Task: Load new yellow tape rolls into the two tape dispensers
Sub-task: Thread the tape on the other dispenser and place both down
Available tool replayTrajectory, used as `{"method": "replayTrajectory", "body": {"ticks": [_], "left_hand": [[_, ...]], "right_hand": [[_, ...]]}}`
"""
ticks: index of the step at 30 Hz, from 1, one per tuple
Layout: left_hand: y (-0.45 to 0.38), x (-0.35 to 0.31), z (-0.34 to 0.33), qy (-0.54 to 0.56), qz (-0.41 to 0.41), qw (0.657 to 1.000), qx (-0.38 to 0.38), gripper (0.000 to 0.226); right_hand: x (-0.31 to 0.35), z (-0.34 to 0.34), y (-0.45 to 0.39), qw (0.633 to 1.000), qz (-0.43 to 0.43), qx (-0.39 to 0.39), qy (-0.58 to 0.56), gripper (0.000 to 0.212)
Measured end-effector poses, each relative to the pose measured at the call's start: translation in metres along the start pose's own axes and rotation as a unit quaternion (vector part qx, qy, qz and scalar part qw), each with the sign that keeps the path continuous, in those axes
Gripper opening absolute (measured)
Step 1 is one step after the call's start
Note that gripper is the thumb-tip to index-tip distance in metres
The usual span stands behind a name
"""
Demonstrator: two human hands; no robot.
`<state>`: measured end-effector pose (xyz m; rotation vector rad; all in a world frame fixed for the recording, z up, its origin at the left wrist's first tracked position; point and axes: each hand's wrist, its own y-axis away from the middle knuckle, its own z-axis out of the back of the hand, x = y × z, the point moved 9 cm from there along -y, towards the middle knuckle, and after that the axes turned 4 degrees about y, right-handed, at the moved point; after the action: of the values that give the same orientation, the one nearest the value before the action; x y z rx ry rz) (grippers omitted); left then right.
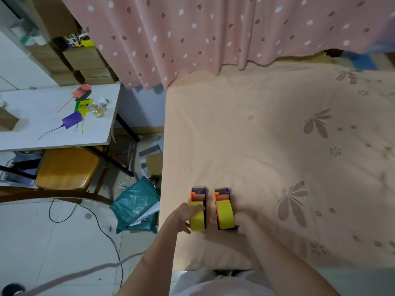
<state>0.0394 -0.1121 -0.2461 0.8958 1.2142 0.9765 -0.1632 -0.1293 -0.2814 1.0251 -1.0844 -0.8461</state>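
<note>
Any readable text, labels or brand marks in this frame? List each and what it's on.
"处理": handwritten on the yellow tag on the white side table.
Orange tag beside it: dark writing, too blurred to read.
Tape dispensers and their yellow tape: no visible text.
Cardboard boxes: no legible print.

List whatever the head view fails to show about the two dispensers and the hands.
- Right hand: motion-blurred; whether it grips the right dispenser cannot be told.
- Left dispenser: its left side is hidden by the left hand, whose fingers lie over the yellow roll.
- Cutter ends: too small to see whether tape is threaded.
</note>
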Motion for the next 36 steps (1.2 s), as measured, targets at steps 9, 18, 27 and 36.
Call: {"method": "replayTrajectory", "body": {"ticks": [9,18,27,36], "left_hand": [[0.006,0.001,-0.005,0.032,-0.023,0.999,0.021,0.070],[0.008,0.004,-0.006,0.032,-0.025,0.999,0.019,0.066],[0.002,0.007,-0.005,0.047,-0.021,0.999,0.008,0.074],[0.010,0.005,-0.002,0.024,-0.027,0.999,-0.006,0.073]], "right_hand": [[-0.008,-0.002,0.000,0.994,-0.018,-0.042,0.102,0.025],[0.002,0.002,-0.006,0.953,-0.022,-0.038,0.299,0.032],[0.018,0.014,-0.007,0.917,0.073,-0.083,0.382,0.013],[0.012,0.029,-0.002,0.938,0.064,-0.054,0.337,0.023]]}}
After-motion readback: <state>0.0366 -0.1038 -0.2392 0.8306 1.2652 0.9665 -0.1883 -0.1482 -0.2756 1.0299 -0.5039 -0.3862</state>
